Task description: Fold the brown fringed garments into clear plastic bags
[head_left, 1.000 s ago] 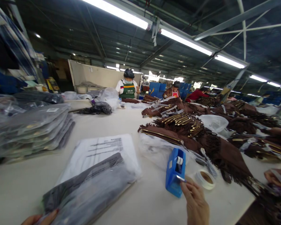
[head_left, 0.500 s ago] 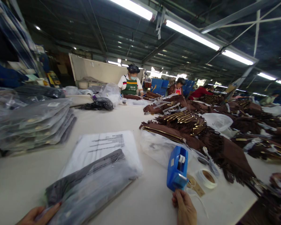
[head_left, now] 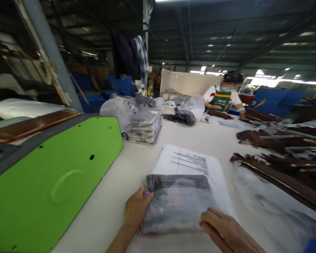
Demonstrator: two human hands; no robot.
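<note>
A clear plastic bag with folded grey contents and a dark upper band lies in front of me, overlapping the lower part of a white printed bag stack. My left hand grips the clear bag's left edge, thumb on top. My right hand is at its lower right edge, fingers curled and pressed together. What those fingers hold, if anything, is too small or hidden to make out.
A big green machine panel borders the table on the left. Stacked packed bags and a black plastic bundle lie farther back. Brown fringed textiles cover the right side. A co-worker in a green apron is across the table.
The view has swung left, bringing in the green machine. My right hand has left the blue tape dispenser and come to the clear bag. The bag now lies straighter; my left hand still grips it.
</note>
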